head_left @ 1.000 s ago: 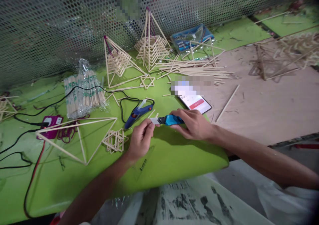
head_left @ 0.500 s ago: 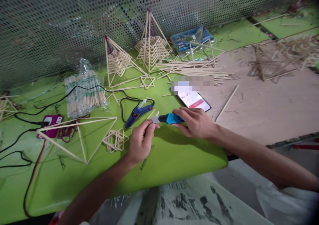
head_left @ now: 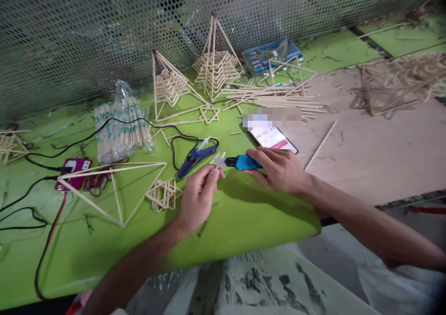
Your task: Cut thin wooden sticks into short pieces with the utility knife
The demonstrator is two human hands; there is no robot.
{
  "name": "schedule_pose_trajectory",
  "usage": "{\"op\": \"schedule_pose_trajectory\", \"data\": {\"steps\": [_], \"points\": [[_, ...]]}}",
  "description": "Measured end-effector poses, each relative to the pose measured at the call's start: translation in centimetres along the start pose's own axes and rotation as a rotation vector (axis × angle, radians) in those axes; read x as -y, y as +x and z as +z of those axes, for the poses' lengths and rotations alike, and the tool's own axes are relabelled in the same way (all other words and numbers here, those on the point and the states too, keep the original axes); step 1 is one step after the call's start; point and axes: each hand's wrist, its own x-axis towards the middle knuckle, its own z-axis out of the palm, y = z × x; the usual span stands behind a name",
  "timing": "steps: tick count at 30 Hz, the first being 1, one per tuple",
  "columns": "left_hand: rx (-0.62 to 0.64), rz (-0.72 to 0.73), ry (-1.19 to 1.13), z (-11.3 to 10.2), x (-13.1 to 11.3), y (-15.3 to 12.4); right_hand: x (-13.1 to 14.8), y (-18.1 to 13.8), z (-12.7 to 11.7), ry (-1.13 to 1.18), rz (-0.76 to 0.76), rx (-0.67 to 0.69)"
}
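Note:
My right hand [head_left: 278,170] is wrapped round a blue utility knife [head_left: 246,162], its wide blade pointing left. The blade reaches the fingertips of my left hand [head_left: 199,192], which is closed in a pinch. What sits between those fingers is mostly hidden; a short bit of pale stick seems to show by the blade. Just behind my left hand lies a blue hot glue gun [head_left: 195,160] with a black cord. A small star-shaped stick piece [head_left: 164,195] rests to its left. A phone [head_left: 273,136] showing a running timer lies beyond my right hand.
A large stick frame [head_left: 120,203] and a purple power box [head_left: 71,173] are at left, near bagged sticks [head_left: 121,129]. Two stick pyramids [head_left: 218,71] stand at the back beside a loose stick pile [head_left: 278,96]. Cords cross the green table [head_left: 251,231]; a mesh panel [head_left: 87,41] rises behind.
The view has shifted slightly, so things appear a little to the right. Both hands keep nearly the same pose, with the knife blade still at my left fingertips and slightly more tilted.

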Motion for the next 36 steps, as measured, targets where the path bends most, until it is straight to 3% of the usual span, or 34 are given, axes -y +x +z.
{"op": "schedule_pose_trajectory", "data": {"steps": [4,7,9,11,13,15,19,21,29,36], "points": [[0.020,-0.026,-0.036,-0.1,-0.3,0.4,0.1,0.1,0.2,-0.039,0.007,0.016],[0.042,-0.041,-0.041,-0.3,-0.4,0.2,-1.7,0.3,-0.3,-0.065,0.104,0.009],[0.078,-0.053,-0.036,-0.4,-0.2,-0.3,-3.5,0.4,-1.4,-0.123,0.297,-0.140],[0.094,-0.061,-0.040,-0.4,0.0,-0.8,-4.8,0.6,-2.6,-0.174,0.343,-0.230],[0.124,-0.068,-0.068,-0.4,0.3,-1.1,-4.8,0.9,-3.3,-0.150,0.226,-0.279],[0.154,-0.070,-0.135,-0.3,0.6,-1.0,-3.8,1.3,-3.1,-0.038,0.070,-0.158],[0.175,-0.070,-0.255,-0.5,1.4,-0.2,-1.5,1.9,-0.7,0.003,-0.238,-0.076],[0.151,-0.060,-0.280,-0.7,1.7,0.2,-0.9,1.9,0.6,0.002,-0.314,-0.077],[0.156,0.026,-0.367,-0.4,2.5,0.8,0.0,1.8,2.0,0.227,-0.175,-0.021],[0.157,0.015,-0.294,-0.5,2.8,1.1,0.0,1.4,2.3,0.213,-0.110,-0.008]]}}
